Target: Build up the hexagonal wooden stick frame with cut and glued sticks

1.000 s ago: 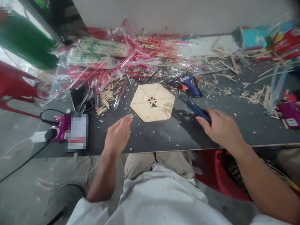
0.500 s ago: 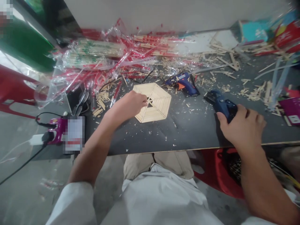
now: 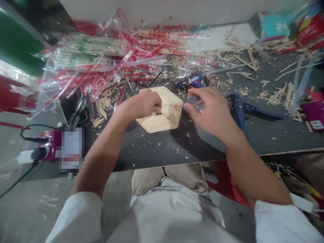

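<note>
Both hands at hexagon panel (image 3: 164, 111): left hand (image 3: 144, 104) pinching, right hand (image 3: 210, 113) beside.

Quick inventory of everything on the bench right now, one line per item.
hexagon stick panel: one, pale wood, table centre, under left fingers
glue gun: one, blue, behind the panel
cutter: one, blue, lying right of the right hand
stick packs: several, clear and red wrap, back left
stick offcuts: many, pale, scattered
power strip: one, purple, left edge
table: one, dark
left hand: fist on the panel
right hand: open, empty, near the glue gun
</note>
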The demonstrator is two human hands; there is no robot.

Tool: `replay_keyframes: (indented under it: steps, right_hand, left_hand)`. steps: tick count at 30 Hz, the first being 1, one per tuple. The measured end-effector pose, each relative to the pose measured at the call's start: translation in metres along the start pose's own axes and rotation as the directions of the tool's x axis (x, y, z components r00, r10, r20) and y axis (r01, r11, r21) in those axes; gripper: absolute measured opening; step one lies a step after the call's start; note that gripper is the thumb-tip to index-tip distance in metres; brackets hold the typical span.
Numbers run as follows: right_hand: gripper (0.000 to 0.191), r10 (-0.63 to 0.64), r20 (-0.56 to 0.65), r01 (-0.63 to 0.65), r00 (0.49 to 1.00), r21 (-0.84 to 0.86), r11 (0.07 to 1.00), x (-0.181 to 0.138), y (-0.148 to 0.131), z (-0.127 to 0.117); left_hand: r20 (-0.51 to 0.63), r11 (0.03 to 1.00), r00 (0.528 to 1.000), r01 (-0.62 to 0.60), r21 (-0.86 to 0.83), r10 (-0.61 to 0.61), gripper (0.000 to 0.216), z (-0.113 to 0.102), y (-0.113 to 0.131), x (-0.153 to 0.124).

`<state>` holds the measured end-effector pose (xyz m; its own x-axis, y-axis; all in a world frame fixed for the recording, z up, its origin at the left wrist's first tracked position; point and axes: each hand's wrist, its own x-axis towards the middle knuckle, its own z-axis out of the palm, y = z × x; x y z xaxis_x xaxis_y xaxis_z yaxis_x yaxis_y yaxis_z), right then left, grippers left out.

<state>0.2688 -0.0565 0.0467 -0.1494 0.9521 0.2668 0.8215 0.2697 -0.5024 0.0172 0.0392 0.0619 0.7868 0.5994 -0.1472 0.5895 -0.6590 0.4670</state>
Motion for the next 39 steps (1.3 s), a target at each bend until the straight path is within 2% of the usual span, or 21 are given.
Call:
replay_keyframes:
  steps: [3, 6, 10, 13, 17, 20, 23, 26, 28, 30, 33, 36, 39]
  right_hand:
    - [0.021, -0.153, 0.149, 0.112, 0.977, 0.253, 0.961, 0.031, -0.019, 0.023]
    - [0.007, -0.28, 0.16, 0.2, 0.946, 0.392, 0.898, 0.044, -0.021, 0.045]
    - [0.01, -0.321, 0.022, 0.286, 0.947, 0.399, 0.871, 0.042, -0.013, 0.062]
    - [0.012, -0.344, -0.05, 0.338, 0.937, 0.361, 0.869, 0.038, -0.008, 0.065]
    - [0.011, -0.369, -0.049, 0.364, 0.928, 0.32, 0.874, 0.036, -0.005, 0.067]
    - [0.012, -0.364, -0.026, 0.354, 0.931, 0.302, 0.885, 0.035, -0.002, 0.068]
    - [0.012, -0.354, -0.036, 0.348, 0.934, 0.302, 0.887, 0.033, 0.001, 0.067]
    - [0.011, -0.359, -0.038, 0.352, 0.933, 0.32, 0.88, 0.033, 0.003, 0.066]
    - [0.012, -0.363, 0.012, 0.339, 0.932, 0.326, 0.882, 0.033, 0.004, 0.066]
    - [0.011, -0.377, 0.063, 0.337, 0.924, 0.329, 0.882, 0.032, 0.004, 0.066]
    - [0.009, -0.415, 0.069, 0.37, 0.907, 0.336, 0.866, 0.032, 0.004, 0.067]
    - [0.009, -0.433, 0.052, 0.391, 0.9, 0.341, 0.855, 0.032, 0.004, 0.068]
    - [0.009, -0.413, 0.069, 0.367, 0.908, 0.341, 0.865, 0.032, 0.006, 0.068]
  left_hand:
    - [0.076, 0.999, 0.996, 0.041, 0.0, -0.041, 0.026, -0.012, 0.003, -0.006]
    - [0.124, 0.996, 0.989, 0.087, -0.01, -0.085, 0.026, -0.024, 0.005, -0.011]
    - [0.115, 0.994, 0.988, 0.104, -0.031, -0.1, 0.026, -0.031, 0.004, -0.012]
    - [0.088, 0.998, 0.995, 0.046, -0.05, -0.042, 0.025, -0.027, 0.001, -0.01]
    - [0.071, 0.998, 0.997, 0.029, -0.053, -0.025, 0.022, -0.022, -0.001, -0.007]
    - [0.075, 0.997, 0.995, 0.062, -0.05, -0.058, 0.017, -0.027, 0.0, -0.009]
    - [0.051, 0.986, 0.985, 0.164, -0.008, -0.163, 0.018, -0.044, 0.004, -0.02]
    - [-0.029, 0.943, 0.944, 0.329, 0.055, -0.328, 0.025, -0.063, 0.008, -0.038]
    - [-0.118, 0.897, 0.907, 0.418, 0.142, -0.404, 0.037, -0.071, 0.008, -0.048]
    - [-0.144, 0.861, 0.883, 0.469, 0.196, -0.447, 0.041, -0.072, 0.008, -0.051]
    - [-0.022, 0.898, 0.915, 0.4, 0.181, -0.403, 0.032, -0.063, 0.008, -0.042]
    - [0.121, 0.96, 0.957, 0.246, 0.136, -0.262, 0.028, -0.044, 0.01, -0.021]
    - [0.173, 0.988, 0.975, 0.128, 0.088, -0.141, 0.028, -0.025, 0.009, -0.004]
